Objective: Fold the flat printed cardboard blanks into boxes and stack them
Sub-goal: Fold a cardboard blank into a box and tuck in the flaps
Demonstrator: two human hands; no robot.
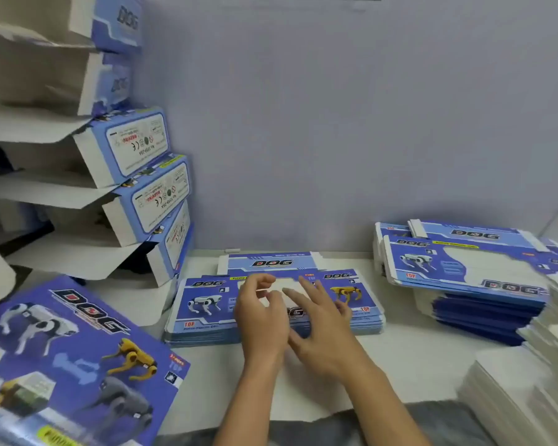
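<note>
Nearest the camera, at the lower left of the frame, a large blue printed box panel lies tilted, showing robot dogs. Above it, at the upper left, folded boxes stand stacked against the wall, their white flaps open toward the left. At the centre, a low pile of flat blanks rests on the white table. Over that pile hovers the left hand, fingers curled loosely and gripping nothing, and just beside it the right hand, fingers spread open and empty. At the right, a taller pile of blanks sits near white card stacks in the lower right.
</note>
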